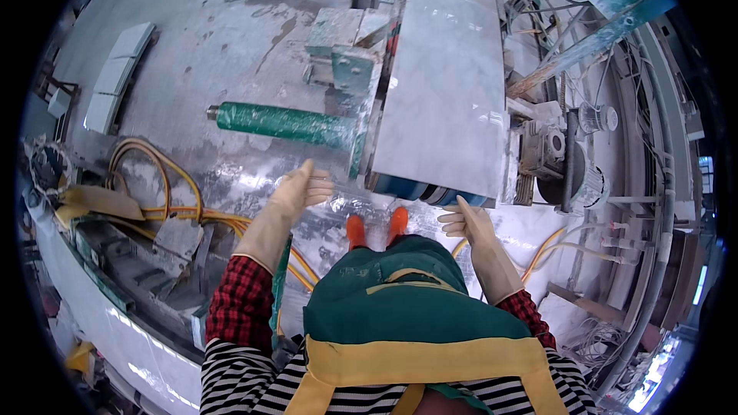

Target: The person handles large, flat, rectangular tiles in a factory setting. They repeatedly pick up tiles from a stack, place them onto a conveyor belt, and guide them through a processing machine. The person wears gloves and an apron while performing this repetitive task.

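Wet workshop floor [231, 46]; gloved hands open, left [304, 188], right [465, 221] touching stone slab [450, 69] end.

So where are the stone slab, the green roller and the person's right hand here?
stone slab [446, 84]: head view, middle of its flat grey top.
green roller [280, 122]: head view, middle of its green cylinder.
right hand [465, 220]: head view, back of the gloved hand, at the slab's near end.

Head-worn fisheye view, straight down (close over hands, floor beyond).
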{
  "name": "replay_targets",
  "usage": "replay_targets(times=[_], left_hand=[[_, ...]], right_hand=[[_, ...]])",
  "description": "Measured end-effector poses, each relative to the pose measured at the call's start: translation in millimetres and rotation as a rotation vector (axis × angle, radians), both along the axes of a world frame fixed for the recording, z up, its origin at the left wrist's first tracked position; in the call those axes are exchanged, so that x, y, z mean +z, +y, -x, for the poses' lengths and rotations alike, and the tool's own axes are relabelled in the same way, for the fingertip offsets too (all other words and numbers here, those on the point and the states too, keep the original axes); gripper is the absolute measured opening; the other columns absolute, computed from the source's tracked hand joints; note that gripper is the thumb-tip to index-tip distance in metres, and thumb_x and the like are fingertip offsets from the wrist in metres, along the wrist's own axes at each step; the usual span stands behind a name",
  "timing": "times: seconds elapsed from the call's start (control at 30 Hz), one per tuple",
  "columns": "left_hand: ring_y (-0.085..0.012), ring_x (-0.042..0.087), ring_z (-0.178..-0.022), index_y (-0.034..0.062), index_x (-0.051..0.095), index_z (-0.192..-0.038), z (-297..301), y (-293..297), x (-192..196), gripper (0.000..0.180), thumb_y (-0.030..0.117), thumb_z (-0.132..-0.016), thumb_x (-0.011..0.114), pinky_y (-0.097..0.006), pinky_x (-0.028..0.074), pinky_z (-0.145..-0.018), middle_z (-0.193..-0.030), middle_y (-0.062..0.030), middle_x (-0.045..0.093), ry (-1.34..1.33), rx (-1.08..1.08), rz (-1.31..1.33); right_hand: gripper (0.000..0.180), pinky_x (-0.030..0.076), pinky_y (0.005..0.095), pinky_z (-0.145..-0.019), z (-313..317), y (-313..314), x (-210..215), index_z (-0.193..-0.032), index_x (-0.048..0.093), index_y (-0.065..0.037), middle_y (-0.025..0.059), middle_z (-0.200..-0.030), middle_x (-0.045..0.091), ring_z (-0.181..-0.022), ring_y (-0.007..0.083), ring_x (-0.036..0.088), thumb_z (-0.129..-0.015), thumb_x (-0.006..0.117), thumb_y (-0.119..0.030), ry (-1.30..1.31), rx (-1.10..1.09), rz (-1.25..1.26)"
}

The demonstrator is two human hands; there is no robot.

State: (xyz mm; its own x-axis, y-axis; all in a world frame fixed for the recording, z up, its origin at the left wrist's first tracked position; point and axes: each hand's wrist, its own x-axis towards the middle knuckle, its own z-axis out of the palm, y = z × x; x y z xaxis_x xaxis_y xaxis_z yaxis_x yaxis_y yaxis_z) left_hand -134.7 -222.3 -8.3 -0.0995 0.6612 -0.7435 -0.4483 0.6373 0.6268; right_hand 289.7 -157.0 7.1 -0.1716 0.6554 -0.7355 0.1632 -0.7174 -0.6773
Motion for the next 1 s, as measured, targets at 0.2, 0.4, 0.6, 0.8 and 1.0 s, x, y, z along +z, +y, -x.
replay_targets(times=[0.2, 0.4, 0.6, 0.8, 1.0], left_hand=[[-0.0201, 0.075, -0.088, -0.0046, 0.065, -0.126, 55.2, -115.9, -8.5, 0.054, 0.045, -0.108, 0.055, -0.028, 0.063, -0.076, -0.105, -0.0187, 0.076, 0.106, 0.299, -0.043], [-0.0201, 0.075, -0.089, -0.002, 0.064, -0.127, 30.6, -223.0, 4.7, 0.048, 0.039, -0.102, 0.061, -0.027, 0.062, -0.076, -0.109, -0.018, 0.074, 0.189, 0.613, 0.026], [-0.0226, 0.075, -0.093, -0.0048, 0.06, -0.133, -18.7, -323.7, 15.7, 0.056, 0.044, -0.105, 0.061, -0.029, 0.062, -0.078, -0.113, -0.0198, 0.074, 0.273, 0.803, 0.109], [-0.0216, 0.074, -0.092, -0.005, 0.059, -0.132, -43.3, -432.0, 12.1, 0.056, 0.044, -0.105, 0.062, -0.028, 0.061, -0.075, -0.114, -0.0188, 0.073, 0.341, 0.976, 0.028], [-0.0244, 0.068, -0.111, -0.0046, 0.063, -0.13, -66.6, -520.5, 13.4, 0.045, 0.034, -0.108, 0.059, -0.034, 0.053, -0.099, -0.119, -0.0146, 0.072, 1.223, 0.887, 0.304]], right_hand=[[0.044, 0.055, 0.0295, -0.078, 100.7, 14.7, 51.7, -0.116, 0.072, 0.006, 0.0137, -0.093, 0.076, -0.086, 0.0152, 0.071, -0.106, 0.062, -0.036, 0.096, 0.21, -0.476], [0.025, 0.05, 0.0465, -0.089, 204.9, 77.7, 42.2, -0.116, 0.066, -0.004, 0.0173, -0.106, 0.07, -0.099, 0.0373, 0.064, -0.098, 0.058, -0.019, -0.426, 0.465, -1.557], [0.019, 0.046, 0.0477, -0.091, 213.7, 82.8, 23.7, -0.106, 0.061, -0.006, 0.0152, -0.103, 0.064, -0.102, 0.0369, 0.059, -0.089, 0.059, -0.013, -0.562, 0.585, -1.725], [0.024, 0.045, 0.0487, -0.096, 147.0, 93.5, 20.5, -0.111, 0.061, -0.005, 0.0171, -0.107, 0.064, -0.103, 0.0387, 0.058, -0.092, 0.052, -0.016, -0.663, 0.597, -1.702], [0.026, 0.045, 0.0524, -0.095, 31.3, 97.6, 17.9, -0.116, 0.061, -0.004, 0.02, -0.109, 0.063, -0.105, 0.0422, 0.057, -0.095, 0.052, -0.016, -0.795, 0.551, -1.713]])
